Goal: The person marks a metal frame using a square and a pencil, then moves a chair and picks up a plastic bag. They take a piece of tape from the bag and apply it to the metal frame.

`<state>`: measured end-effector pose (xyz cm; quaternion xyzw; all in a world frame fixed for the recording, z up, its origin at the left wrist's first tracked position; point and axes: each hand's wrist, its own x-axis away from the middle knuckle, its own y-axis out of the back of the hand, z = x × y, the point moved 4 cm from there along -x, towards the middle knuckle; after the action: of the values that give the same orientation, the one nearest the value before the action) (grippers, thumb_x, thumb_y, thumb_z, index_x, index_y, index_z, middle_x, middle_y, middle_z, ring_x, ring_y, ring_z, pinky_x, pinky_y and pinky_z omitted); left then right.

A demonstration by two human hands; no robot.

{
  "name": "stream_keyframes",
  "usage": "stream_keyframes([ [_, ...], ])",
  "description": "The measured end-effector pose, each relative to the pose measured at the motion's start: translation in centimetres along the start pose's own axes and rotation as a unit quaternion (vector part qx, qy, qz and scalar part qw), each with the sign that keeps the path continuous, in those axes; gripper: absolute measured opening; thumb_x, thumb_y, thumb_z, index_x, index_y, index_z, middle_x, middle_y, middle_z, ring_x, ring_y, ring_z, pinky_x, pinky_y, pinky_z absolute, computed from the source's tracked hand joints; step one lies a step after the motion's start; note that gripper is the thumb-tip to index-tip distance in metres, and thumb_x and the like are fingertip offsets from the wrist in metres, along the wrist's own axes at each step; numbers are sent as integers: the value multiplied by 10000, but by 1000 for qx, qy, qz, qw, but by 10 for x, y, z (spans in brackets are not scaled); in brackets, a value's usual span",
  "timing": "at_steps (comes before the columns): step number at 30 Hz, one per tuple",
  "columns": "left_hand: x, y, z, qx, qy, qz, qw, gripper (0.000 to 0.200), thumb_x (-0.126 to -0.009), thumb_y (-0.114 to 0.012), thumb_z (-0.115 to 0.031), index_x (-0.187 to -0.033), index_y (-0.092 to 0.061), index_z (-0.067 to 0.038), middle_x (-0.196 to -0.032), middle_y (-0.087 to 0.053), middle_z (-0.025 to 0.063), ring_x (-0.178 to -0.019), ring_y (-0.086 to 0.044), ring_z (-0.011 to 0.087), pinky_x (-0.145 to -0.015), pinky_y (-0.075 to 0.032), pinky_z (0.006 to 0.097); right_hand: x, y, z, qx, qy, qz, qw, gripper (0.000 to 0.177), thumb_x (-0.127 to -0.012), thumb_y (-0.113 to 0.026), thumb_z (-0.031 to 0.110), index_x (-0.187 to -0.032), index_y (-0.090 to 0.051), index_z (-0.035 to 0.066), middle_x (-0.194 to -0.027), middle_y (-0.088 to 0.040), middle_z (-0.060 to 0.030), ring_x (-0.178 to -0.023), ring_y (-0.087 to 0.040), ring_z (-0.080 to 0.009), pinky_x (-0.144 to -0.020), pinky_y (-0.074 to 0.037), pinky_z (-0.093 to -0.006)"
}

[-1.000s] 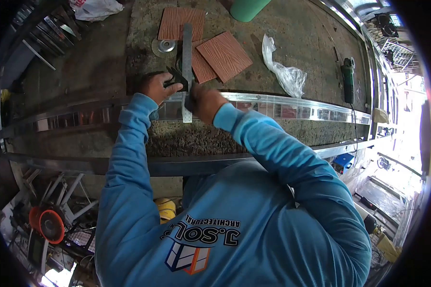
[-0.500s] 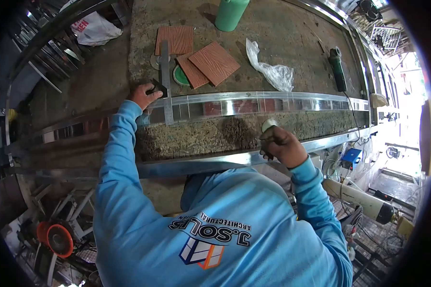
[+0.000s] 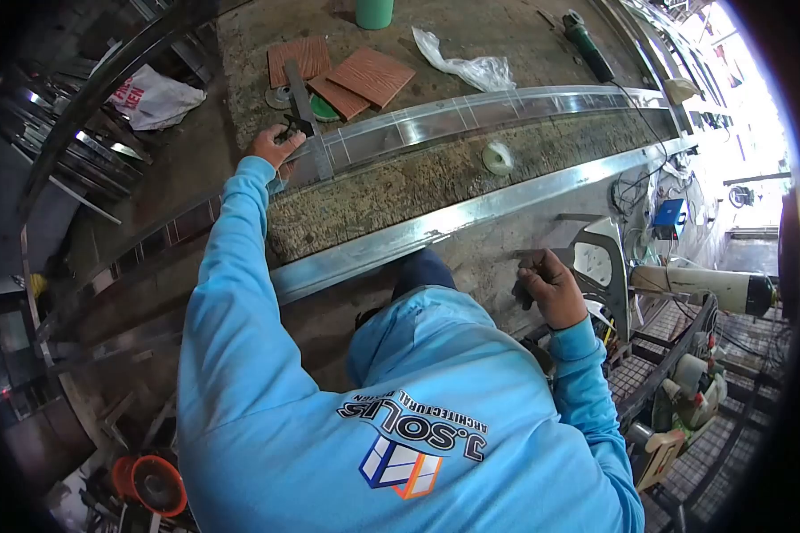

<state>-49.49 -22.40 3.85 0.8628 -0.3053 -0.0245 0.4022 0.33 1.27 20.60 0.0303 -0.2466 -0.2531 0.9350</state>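
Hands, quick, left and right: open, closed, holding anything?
Left hand: closed on the handle of the try square, which lies across the metal channel.
Right hand: curled shut below the edge of the bench; contents cannot be told.

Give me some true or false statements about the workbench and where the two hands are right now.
The left hand holds the black-handled metal square on the long shiny metal channel. True.
The right hand rests on that channel. False: it is below the bench edge.
The white tape roll lies on the rough benchtop. True.
The brown wood-grain tiles lie on the channel. False: they lie on the benchtop beyond it.
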Motion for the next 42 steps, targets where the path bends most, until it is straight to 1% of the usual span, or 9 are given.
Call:
stream_keyframes([
  [2, 2, 1, -10, -18, 1, 23, 1000, 952, -684, -689, -694, -1306, -520, 7, -1276, -558, 227, -1161, -551, 363, -970, -460, 439, 16, -1, -14, -13, 5, -14, 1000, 54, -940, -547, 83, -943, -526, 34, -727, -597, -47, -598, -556, -119, -525, -443, -257],
  [8, -1, -4, -8, -27, -7, 5, 1000, 986, -662, -672, -737, -1311, -522, -9, -1277, -561, 223, -1177, -541, 357, -988, -449, 433, 25, -33, -44, -48, -12, -40, 998, 80, -929, -555, 84, -951, -524, 14, -752, -620, -69, -616, -580, -128, -536, -465, -270],
  [13, 11, -1, -21, 4, -5, 10, 1000, 953, -688, -684, -704, -1321, -510, -13, -1186, -610, 212, -740, -656, 269, -704, -545, 383, -26, -84, -9, 26, 18, -20, 999, 159, -896, -601, 139, -929, -529, 1, -758, -643, -112, -659, -635, -199, -584, -503, -321],
  [16, 15, 1, -24, 28, 15, 25, 999, 925, -706, -699, -671, -1330, -502, -17, -1131, -632, 202, -478, -575, 193, -522, -517, 345, -100, -116, 19, 195, 125, -24, 972, 279, -850, -628, 216, -988, -515, 2, -832, -643, -190, -767, -631, -365, -684, -510, -413],
  [18, 16, -1, -23, 58, 20, 26, 998, 915, -712, -707, -652, -1332, -499, -12, -1125, -634, 207, -479, -576, 195, -522, -517, 343, -154, -151, 51, 237, 190, -36, 952, 288, -844, -609, 213, -1021, -507, 11, -872, -641, -225, -830, -617, -423, -732, -502, -463],
  [20, 22, 1, -30, 108, 38, 35, 993, 913, -713, -714, -640, -1327, -499, 1, -1147, -625, 224, -638, -661, 249, -633, -552, 363, -213, -184, 56, 269, 223, -50, 935, 277, -847, -586, 200, -1034, -503, 13, -890, -638, -250, -856, -610, -445, -753, -492, -493],
  [24, 17, 1, -29, 49, -23, 6, 999, 844, -727, -727, -600, -1264, -547, 27, -1279, -551, 240, -1185, -532, 368, -973, -450, 439, -287, -241, 73, 312, 203, -25, 928, 301, -836, -584, 228, -1026, -493, 13, -887, -634, -268, -858, -607, -459, -755, -485, -511],
  [38, 20, 6, -27, -58, -25, 22, 998, 780, -778, -610, -667, -1267, -573, -61, -1235, -588, 213, -1138, -564, 369, -951, -464, 457, -302, -269, 106, 471, 141, 46, 870, 270, -817, -610, 257, -967, -544, 42, -858, -646, -240, -855, -627, -420, -747, -497, -494],
  [42, 17, 7, -27, -39, -22, 31, 998, 807, -764, -632, -663, -1284, -556, -51, -1262, -569, 219, -1160, -546, 373, -971, -454, 439, -257, -256, 76, 528, 184, 200, 805, 208, -798, -593, 204, -925, -560, 41, -839, -641, -231, -827, -622, -429, -719, -502, -488],
])
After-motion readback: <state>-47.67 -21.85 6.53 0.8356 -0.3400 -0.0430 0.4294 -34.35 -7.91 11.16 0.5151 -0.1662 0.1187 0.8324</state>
